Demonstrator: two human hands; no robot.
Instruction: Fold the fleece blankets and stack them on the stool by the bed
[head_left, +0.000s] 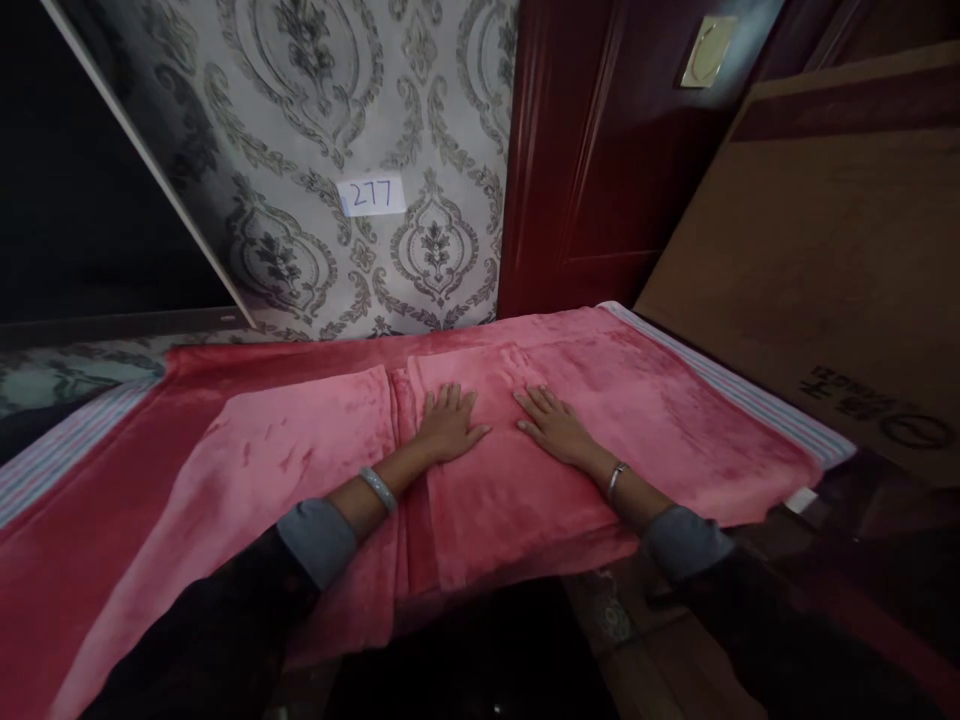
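Observation:
A pink plush blanket [510, 490] lies partly folded across a low surface, with a folded panel in the middle. My left hand [448, 422] rests flat on that panel near its left side, fingers spread. To its right, my right hand [555, 425] also presses flat on the plush, its fingers apart. Neither hand grips anything. Left of the panel a narrow gap with bunched fabric runs front to back, and a further pink layer spreads beyond it. A small white tag [801, 499] sticks out at the blanket's right front corner.
A striped cloth [739, 390] shows under the blanket at both ends. Patterned wallpaper [435, 245] with a paper marked 277 [372, 195] stands behind. A large cardboard box [840, 240] leans at right beside a dark red door [585, 150]. A black screen [97, 180] fills the upper left.

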